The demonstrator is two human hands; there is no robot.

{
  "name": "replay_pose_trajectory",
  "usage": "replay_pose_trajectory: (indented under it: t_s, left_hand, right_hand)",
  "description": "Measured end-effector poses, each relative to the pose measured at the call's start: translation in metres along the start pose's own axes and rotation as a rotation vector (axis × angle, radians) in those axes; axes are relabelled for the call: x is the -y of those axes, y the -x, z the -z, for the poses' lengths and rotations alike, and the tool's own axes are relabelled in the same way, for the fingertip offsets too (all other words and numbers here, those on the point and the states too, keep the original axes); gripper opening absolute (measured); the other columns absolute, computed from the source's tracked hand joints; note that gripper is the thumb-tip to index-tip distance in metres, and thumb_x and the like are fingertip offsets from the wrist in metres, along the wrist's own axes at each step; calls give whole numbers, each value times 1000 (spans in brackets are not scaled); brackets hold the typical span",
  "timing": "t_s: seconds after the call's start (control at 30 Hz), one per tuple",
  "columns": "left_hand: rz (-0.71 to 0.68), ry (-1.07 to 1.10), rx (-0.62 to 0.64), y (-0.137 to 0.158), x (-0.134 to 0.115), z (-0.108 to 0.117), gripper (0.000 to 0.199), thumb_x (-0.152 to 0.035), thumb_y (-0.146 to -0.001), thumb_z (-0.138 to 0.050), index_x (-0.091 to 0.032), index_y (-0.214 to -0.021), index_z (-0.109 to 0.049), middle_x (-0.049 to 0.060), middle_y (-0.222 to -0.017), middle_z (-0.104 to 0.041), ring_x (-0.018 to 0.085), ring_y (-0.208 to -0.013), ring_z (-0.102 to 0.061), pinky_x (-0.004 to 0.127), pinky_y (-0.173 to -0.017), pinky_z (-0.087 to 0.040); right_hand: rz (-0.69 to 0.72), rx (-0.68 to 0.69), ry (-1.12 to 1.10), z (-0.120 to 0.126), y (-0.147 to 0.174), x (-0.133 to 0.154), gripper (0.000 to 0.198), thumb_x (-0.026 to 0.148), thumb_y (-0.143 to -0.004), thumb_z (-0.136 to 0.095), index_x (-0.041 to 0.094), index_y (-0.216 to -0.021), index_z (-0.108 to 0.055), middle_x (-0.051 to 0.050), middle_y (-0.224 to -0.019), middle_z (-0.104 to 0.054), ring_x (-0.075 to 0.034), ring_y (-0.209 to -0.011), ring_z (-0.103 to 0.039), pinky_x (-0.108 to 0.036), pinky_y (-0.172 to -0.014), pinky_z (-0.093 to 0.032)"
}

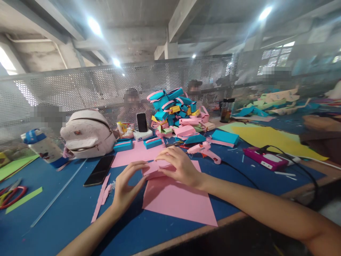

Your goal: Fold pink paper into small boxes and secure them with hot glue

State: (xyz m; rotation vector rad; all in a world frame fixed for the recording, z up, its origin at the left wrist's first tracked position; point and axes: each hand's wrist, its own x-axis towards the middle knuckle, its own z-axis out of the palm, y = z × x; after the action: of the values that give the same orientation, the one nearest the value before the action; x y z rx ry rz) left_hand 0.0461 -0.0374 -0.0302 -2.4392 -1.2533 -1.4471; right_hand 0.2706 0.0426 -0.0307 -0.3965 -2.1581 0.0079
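A small folded pink paper box [151, 170] is between my two hands, above a flat pink sheet [181, 204]. My left hand [128, 185] grips the box's left end, thumb below and fingers on top. My right hand [179, 169] closes over its right part, with the fingers curved across the top and the thumb along the near side. Part of the box is hidden by the right fingers. Just beyond my right hand lies a pink glue gun [206, 151]. Pink paper scraps [102, 197] lie left of my left hand.
Paper boxes in blue, pink and yellow are piled [176, 110] at the back. On the left are a black phone [99, 170], a backpack [87, 133], a bottle [46, 149] and scissors [13, 195]. A magenta power strip [266, 159] and yellow paper [261, 138] lie right.
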Motion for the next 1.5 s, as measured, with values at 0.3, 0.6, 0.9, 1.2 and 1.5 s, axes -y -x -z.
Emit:
replay_pose_trajectory:
  t_s: [0.3, 0.6, 0.9, 1.2, 1.5]
  left_hand:
    - [-31, 11, -6, 4, -7, -8, 13, -13, -85, -67, -21, -95, -63, 6, -109, -67, 17, -102, -65, 27, -89, -51]
    - [-52, 18, -26, 3, -11, -10, 12, -11, -84, -67, -21, -90, -64, 7, -108, -68, 18, -98, -67, 30, -85, -54]
    - [-52, 19, -17, 2, -11, -9, 12, -11, -84, -67, -20, -91, -64, 7, -108, -67, 18, -101, -66, 29, -86, -53]
    - [-16, 14, -35, 2, -8, -7, 8, -14, -86, -67, -21, -90, -65, 7, -107, -68, 19, -101, -65, 30, -87, -52]
    - [15, 13, -56, 0, -8, -6, 4, -18, -86, -67, -21, -87, -65, 7, -106, -68, 19, -99, -66, 31, -86, -53]
  right_hand:
    - [71, -49, -61, -4, 4, 16, 8, 30, -93, -65, 22, -95, -66, -4, -101, -70, -20, -95, -57, -37, -86, -42]
    - [43, -125, -119, -5, 3, 22, 7, 30, -90, -69, 24, -87, -71, -2, -89, -73, -19, -86, -57, -36, -80, -42]
    - [-3, -135, -151, -6, 2, 22, 8, 30, -89, -69, 24, -86, -73, -1, -86, -73, -19, -83, -56, -38, -79, -42]
    - [-31, -142, -161, -6, 4, 13, 7, 28, -90, -68, 25, -88, -74, -2, -86, -72, -19, -83, -56, -38, -79, -42]
    - [-23, -145, -123, -8, 3, 4, 8, 27, -91, -67, 25, -86, -73, -2, -86, -71, -20, -83, -57, -37, -79, -43]
